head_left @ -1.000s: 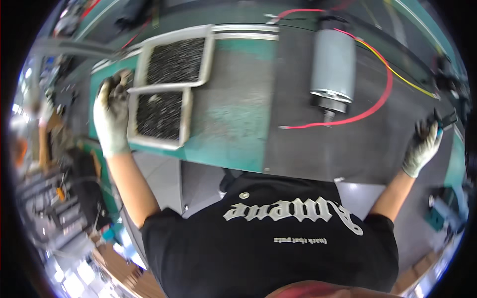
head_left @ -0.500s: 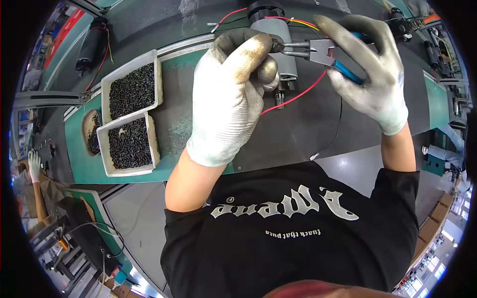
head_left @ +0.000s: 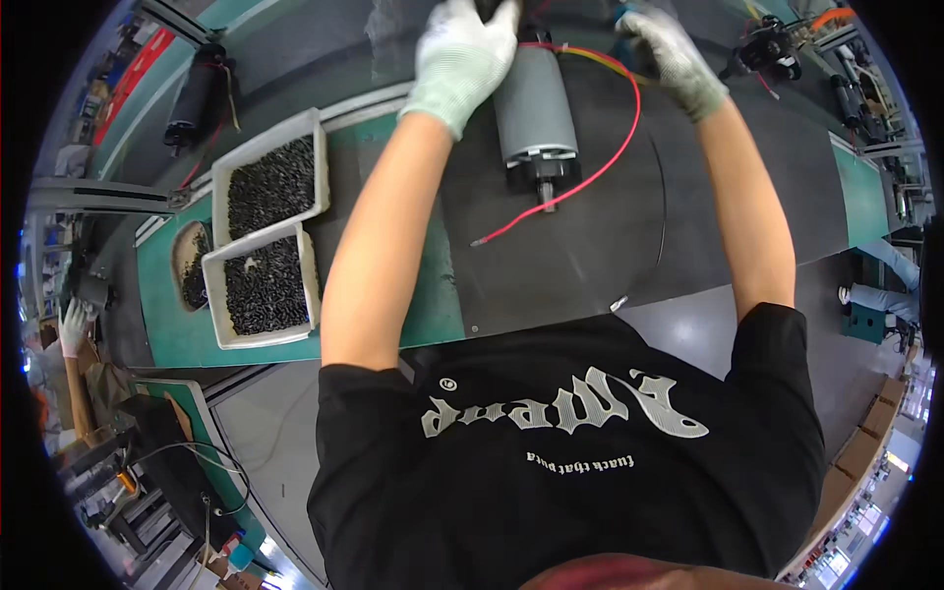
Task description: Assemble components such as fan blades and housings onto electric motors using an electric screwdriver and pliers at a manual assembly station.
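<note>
Motor (head_left: pixel 536 108) is laid on the surface (head_left: pixel 580 265), upper centre of frame, shaft end toward frame bottom. Wired end is thus up top, where both hands are placed, presumably for reach to the leads. Left hand (head_left: pixel 467 54) is set at that end, fingers bent, cut by frame edge; grip can't be told. Right hand (head_left: pixel 674 59) is held to its right, blue thing (head_left: pixel 621 14) at the fingers; blurred, grip can't be told. Red wire (head_left: pixel 639 98) is looped right, slack. Bins (head_left: pixel 323 167) of black bits (head_left: pixel 270 187) are kept left, likely within reach.
</note>
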Motion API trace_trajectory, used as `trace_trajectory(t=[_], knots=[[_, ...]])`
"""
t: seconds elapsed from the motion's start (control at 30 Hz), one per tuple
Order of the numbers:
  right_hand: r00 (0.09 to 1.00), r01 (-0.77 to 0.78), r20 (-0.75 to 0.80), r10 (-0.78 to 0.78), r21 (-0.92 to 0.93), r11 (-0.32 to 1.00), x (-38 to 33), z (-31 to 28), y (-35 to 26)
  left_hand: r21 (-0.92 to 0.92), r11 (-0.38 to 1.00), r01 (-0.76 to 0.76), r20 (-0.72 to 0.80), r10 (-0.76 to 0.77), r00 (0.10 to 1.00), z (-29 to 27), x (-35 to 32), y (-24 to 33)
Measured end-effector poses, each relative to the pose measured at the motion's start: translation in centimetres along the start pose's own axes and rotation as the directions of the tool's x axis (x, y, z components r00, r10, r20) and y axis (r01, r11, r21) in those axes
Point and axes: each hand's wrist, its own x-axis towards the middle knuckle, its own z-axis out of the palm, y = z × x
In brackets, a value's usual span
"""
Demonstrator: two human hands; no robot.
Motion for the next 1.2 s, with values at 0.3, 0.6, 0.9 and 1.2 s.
trace_trajectory(t=[0.3,0.6,0.9,1.2], knots=[[0.92,-0.353,0.263,0.291,0.878,0.322,-2.5,8.1,4.9,0.001,0.923,0.385,0.205,-0.377,0.903,3.1,-0.3,0.0],[0.95,0.225,0.209,-0.231,0.053,0.973,-15.3,-1.0,-9.3,-0.571,0.648,-0.503,-0.204,0.482,0.852,-7.0,-10.2,5.0],[0.899,0.435,0.276,-0.341,-0.449,0.781,-24.0,-22.5,-6.1,-0.838,0.269,-0.474,-0.327,0.449,0.832,-6.4,-11.2,6.0],[0.888,0.428,0.399,-0.229,-0.535,0.728,-14.2,-2.5,-18.9,-0.656,0.416,-0.629,-0.312,0.61,0.729,-7.0,-11.4,4.8]])
